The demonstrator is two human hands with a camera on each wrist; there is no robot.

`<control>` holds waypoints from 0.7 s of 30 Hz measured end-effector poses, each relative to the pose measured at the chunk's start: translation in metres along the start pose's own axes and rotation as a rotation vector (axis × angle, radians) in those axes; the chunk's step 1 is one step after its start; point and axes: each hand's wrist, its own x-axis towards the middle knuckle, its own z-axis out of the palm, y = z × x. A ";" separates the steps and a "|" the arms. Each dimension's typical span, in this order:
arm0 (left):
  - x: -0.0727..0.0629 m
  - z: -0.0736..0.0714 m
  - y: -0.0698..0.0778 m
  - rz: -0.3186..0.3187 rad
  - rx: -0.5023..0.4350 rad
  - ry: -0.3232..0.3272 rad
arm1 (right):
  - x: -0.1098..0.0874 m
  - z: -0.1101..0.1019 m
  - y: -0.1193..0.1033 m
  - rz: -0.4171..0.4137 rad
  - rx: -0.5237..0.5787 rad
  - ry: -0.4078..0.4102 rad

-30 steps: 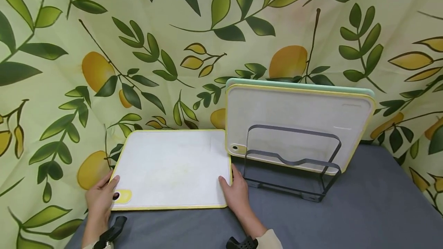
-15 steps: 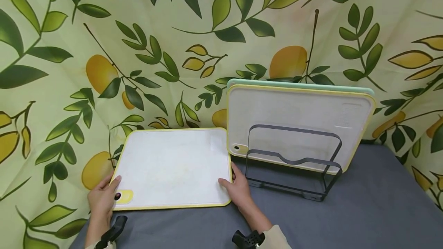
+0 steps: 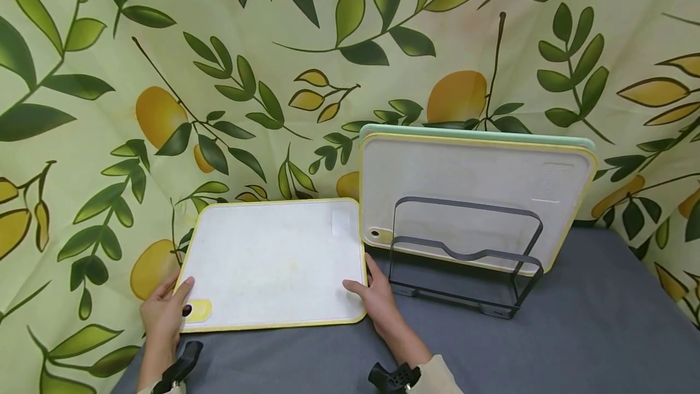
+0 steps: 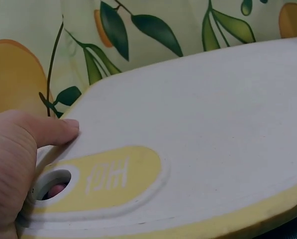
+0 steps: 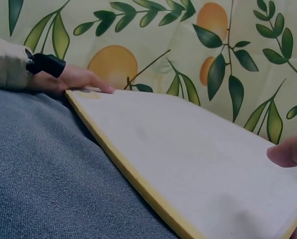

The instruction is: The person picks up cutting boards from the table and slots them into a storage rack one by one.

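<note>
A white cutting board (image 3: 273, 260) with a yellow rim is held at both short sides, low over the dark cloth. My left hand (image 3: 163, 315) grips its left edge, thumb on top, beside the yellow corner patch with a hole (image 4: 123, 172). Through that hole a fingertip shows from beneath in the left wrist view. On the opposite edge, my right hand (image 3: 377, 297) holds the board with its thumb (image 5: 290, 152) on the white face and the other fingers mostly hidden underneath.
To the right stands a dark metal rack (image 3: 465, 257). In it leans another white board (image 3: 465, 169) with a yellow rim, in front of a mint green board (image 3: 481, 135). Behind hangs a leaf-and-fruit patterned cloth (image 3: 306, 17); a grey-blue cloth (image 3: 574, 321) covers the table.
The held board's far edge has risen slightly, and both hands keep their grip. The rack and its boards stay put apart from a small shift of the view.
</note>
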 end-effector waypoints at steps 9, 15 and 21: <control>0.000 0.000 -0.003 0.031 -0.022 0.051 | 0.001 0.001 0.000 -0.025 0.018 -0.033; 0.001 0.001 -0.002 0.032 -0.090 0.057 | 0.002 0.002 -0.003 -0.052 0.015 -0.033; 0.001 0.001 -0.001 0.058 -0.162 0.086 | 0.002 0.002 -0.005 -0.075 0.032 -0.060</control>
